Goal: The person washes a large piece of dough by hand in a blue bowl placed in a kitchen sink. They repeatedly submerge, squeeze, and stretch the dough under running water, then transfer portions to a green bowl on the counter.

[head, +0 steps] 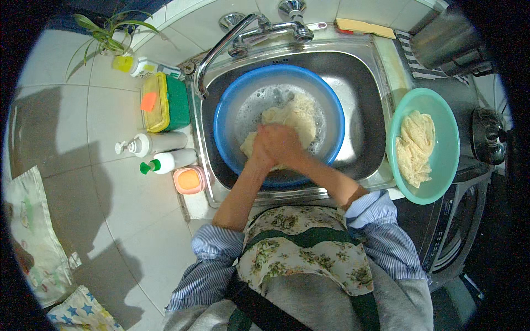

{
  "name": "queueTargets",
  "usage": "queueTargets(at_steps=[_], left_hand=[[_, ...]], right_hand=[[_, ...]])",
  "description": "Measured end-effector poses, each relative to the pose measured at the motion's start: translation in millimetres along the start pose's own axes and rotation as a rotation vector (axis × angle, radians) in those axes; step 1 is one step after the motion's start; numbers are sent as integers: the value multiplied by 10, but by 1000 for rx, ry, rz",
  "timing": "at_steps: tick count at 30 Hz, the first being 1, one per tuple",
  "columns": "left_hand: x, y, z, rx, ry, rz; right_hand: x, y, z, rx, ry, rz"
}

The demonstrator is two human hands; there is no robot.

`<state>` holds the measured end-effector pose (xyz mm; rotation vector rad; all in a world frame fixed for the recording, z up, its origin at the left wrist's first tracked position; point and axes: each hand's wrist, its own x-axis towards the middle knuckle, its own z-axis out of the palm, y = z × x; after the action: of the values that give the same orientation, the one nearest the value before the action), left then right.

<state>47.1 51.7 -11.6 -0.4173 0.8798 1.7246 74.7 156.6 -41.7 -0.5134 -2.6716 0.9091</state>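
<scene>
A round basin with a blue rim (218,120) stands inside the metal sink (360,107), holding sudsy water (257,101). Wet cream-coloured fabric (304,118), crumpled and lacy in texture, lies in the suds. My left hand (261,149) and my right hand (286,144) are pressed together over the near part of this fabric, squeezing it between them. Fabric sticks out beyond the hands towards the far right and the left. The fingers overlap and blur, so their exact grip is partly hidden.
A chrome faucet (213,45) reaches over the sink's left corner. Left stand pump bottles (165,142), a green-and-yellow container (176,101) and a pink soap holder (190,181). At right, a mint-green basin (445,145) holds more cream fabric (416,145), near a metal pot (445,37).
</scene>
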Motion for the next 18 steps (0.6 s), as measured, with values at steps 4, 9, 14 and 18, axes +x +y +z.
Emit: queueTargets(at_steps=[4, 9, 14, 18], left_hand=[[-251, 141, 318, 264, 87, -86], [-423, 547, 238, 1261, -74, 166], [-523, 603, 344, 1641, -201, 478], [-796, 937, 431, 1008, -178, 400]], right_hand=[[38, 336, -189, 194, -222, 505], [-47, 454, -515, 1126, -247, 588], [4, -122, -1158, 1269, -482, 262], [-4, -146, -1435, 1048, -505, 101]])
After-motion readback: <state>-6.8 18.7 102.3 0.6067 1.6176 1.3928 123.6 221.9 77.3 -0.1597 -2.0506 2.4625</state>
